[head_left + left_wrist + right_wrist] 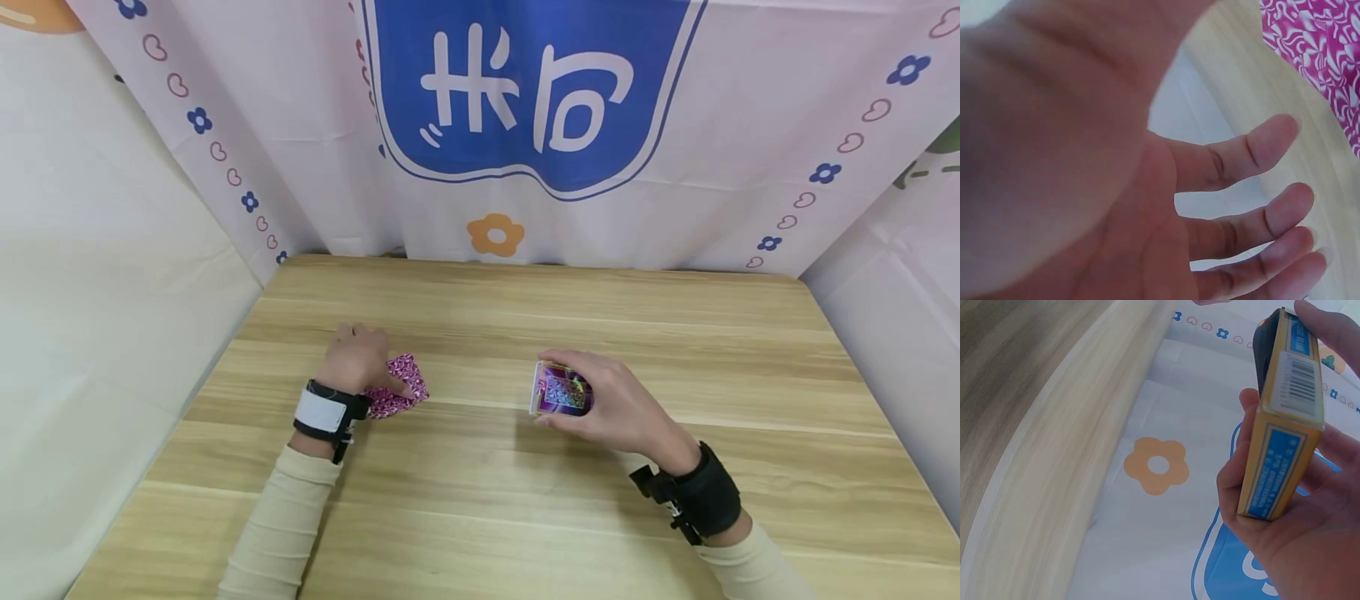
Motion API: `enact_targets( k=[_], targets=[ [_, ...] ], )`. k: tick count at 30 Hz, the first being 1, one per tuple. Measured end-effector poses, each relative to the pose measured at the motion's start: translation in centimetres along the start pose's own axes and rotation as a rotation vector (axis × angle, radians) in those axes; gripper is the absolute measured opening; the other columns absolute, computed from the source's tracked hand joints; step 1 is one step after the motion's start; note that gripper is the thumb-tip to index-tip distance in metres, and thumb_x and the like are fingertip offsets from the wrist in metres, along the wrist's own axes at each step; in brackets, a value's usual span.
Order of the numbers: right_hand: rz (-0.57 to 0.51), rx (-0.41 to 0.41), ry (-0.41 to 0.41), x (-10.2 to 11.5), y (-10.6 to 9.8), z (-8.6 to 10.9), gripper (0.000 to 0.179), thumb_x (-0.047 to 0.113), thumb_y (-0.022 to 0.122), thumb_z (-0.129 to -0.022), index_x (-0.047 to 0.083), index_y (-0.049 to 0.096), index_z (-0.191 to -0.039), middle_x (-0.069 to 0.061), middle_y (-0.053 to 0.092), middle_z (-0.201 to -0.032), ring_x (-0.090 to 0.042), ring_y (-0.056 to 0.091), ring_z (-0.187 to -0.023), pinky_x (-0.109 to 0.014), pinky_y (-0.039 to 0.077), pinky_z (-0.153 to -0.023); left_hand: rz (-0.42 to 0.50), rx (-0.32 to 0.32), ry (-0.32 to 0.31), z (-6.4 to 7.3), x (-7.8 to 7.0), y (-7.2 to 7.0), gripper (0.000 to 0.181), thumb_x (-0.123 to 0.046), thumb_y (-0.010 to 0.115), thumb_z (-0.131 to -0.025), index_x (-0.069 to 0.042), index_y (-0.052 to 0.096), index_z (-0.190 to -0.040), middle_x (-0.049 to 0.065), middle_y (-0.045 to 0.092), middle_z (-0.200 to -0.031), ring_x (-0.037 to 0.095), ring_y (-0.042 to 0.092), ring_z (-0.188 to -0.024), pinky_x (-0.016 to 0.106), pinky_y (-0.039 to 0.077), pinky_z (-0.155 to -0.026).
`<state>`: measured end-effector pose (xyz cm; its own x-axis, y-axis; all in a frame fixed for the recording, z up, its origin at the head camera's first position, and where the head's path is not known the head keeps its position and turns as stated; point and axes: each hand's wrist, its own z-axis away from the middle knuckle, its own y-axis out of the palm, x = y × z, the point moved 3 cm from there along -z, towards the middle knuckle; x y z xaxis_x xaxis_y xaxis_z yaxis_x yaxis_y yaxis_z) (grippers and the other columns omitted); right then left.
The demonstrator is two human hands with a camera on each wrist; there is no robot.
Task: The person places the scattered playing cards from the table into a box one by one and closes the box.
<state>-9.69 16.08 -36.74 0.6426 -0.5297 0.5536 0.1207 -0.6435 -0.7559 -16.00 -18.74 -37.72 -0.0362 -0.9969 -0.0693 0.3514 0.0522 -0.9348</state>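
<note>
Pink patterned piece, one box, two hands.

The person wears long cream-coloured sleeves, the left sleeve crossed by fine creases and ending short of the wrist, the right sleeve of matching cloth. A black left wristband carries a pale rectangular patch; the right wristband shows plain black, with a small dark fitting and metallic bits at its inner edge. Both hands are bare.
</note>
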Motion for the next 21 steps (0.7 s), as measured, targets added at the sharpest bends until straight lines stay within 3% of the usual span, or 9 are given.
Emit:
enact_targets(
  k=[5, 8, 12, 15, 21],
  targets=[
    [-0.005, -0.001, -0.005, 0.1, 0.0, 0.0, 0.078, 0.03, 0.096, -0.076, 0.009, 0.061, -0.143, -0.012, 0.071, -0.137, -0.023, 0.073, -0.112, -0.041, 0.063, -0.09, 0.007, 0.039, 0.061, -0.7, -0.1, 0.6, 0.104, -0.067, 0.09, -0.068, 0.009, 0.06, -0.133, 0.035, 0.062, -0.132, 0.052, 0.054, -0.122, 0.061, 0.05, -0.105],
    [-0.007, 0.005, 0.002, 0.0, 0.1, 0.0, 0.077, 0.03, 0.095, -0.077, 0.01, 0.062, -0.143, -0.011, 0.07, -0.138, -0.023, 0.073, -0.113, -0.041, 0.063, -0.091, 0.012, 0.055, 0.127, -1.4, -0.3, 1.1, 0.095, -0.065, 0.09, -0.07, 0.005, 0.063, -0.13, 0.027, 0.068, -0.126, 0.044, 0.063, -0.116, 0.057, 0.052, -0.104],
    [-0.006, 0.011, 0.01, 0.0, 0.2, -0.1, 0.076, 0.031, 0.095, -0.077, 0.011, 0.062, -0.143, -0.01, 0.07, -0.138, -0.023, 0.072, -0.114, -0.042, 0.063, -0.092, 0.098, 0.092, 0.153, -2.1, -0.2, 1.8, 0.072, -0.056, 0.093, -0.072, -0.001, 0.065, -0.11, 0.014, 0.069, -0.103, 0.028, 0.065, -0.091, 0.042, 0.059, -0.08],
    [-0.004, 0.013, 0.009, 0.1, 0.2, -0.1, 0.077, 0.031, 0.095, -0.077, 0.011, 0.062, -0.143, -0.011, 0.07, -0.138, -0.024, 0.072, -0.115, -0.042, 0.063, -0.093, 0.139, 0.1, 0.151, -2.4, -0.3, 2.0, 0.067, -0.053, 0.095, -0.071, -0.005, 0.062, -0.104, 0.009, 0.064, -0.096, 0.024, 0.061, -0.085, 0.036, 0.055, -0.072],
    [-0.014, 0.023, 0.006, 0.1, 0.3, -0.1, 0.077, 0.031, 0.095, -0.078, 0.011, 0.061, -0.144, -0.011, 0.071, -0.137, -0.022, 0.073, -0.113, -0.041, 0.063, -0.092, 0.147, 0.043, 0.173, -2.3, -1.0, 2.0, 0.084, -0.052, 0.095, -0.07, -0.013, 0.054, -0.132, 0.021, 0.06, -0.13, 0.043, 0.05, -0.122, 0.058, 0.048, -0.105]
  ],
)
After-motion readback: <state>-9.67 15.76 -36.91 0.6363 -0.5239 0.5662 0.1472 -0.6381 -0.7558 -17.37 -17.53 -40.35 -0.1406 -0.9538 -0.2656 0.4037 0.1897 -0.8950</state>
